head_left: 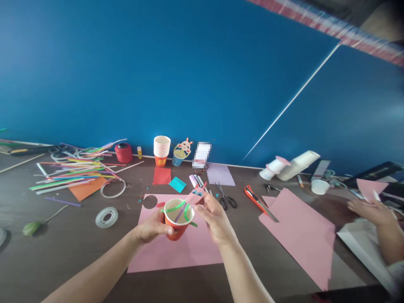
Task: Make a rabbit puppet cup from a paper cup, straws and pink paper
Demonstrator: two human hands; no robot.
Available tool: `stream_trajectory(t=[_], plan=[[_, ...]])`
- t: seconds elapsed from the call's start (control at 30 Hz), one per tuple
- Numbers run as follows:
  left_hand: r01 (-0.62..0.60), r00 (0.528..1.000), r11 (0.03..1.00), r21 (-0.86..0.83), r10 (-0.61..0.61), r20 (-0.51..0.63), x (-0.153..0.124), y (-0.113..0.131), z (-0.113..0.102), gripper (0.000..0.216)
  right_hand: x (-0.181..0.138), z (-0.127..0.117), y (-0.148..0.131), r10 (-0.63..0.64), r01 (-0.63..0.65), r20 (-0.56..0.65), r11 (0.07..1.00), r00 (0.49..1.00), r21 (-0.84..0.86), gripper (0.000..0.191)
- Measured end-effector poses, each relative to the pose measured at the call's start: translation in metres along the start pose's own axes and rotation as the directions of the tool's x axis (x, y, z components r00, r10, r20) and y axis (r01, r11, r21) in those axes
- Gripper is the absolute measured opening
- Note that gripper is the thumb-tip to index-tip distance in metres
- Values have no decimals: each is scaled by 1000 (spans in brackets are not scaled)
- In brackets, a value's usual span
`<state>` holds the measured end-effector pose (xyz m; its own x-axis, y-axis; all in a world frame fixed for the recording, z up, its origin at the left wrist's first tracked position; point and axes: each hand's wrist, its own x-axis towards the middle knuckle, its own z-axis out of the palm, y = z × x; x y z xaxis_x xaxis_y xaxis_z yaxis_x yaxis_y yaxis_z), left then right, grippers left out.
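Note:
My left hand [154,226] is wrapped round a red paper cup [176,232] with a white inside, tilted a little toward me. Green and purple strips [180,211] run across its mouth, and green ends stick out past the rim. At the cup's right side, my right hand [217,216] pinches a pink paper cutout [195,196] with blue eyes and red tips on top. The strips seem to meet the cutout, but how they join is hidden. Both hands are above a pink sheet [186,256] with a round hole near its upper left corner.
Behind lie scissors [224,198], markers [197,182], a cup stack [162,147] and a finished rabbit cup [179,158]. Left are colored strips [72,172] and a tape roll [106,217]. Right, a box cutter [257,201] rests on pink sheets [299,235]; a co-worker's hand [374,210] holds pink paper.

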<state>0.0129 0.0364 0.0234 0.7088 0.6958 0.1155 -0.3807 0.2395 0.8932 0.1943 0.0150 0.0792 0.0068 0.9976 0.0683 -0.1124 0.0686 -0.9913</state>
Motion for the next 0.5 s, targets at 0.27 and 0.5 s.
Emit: stream_trajectory(t=[0.27,0.5], plan=[[7,998,998,59,-4,-58,-1,6,9,58,8,13,14,74,-99,136,977,988,189,11],[48,993,985,165,-29,-115,-2,-1,8,64,7,16,23,-28,18,93,995,995,101,10]])
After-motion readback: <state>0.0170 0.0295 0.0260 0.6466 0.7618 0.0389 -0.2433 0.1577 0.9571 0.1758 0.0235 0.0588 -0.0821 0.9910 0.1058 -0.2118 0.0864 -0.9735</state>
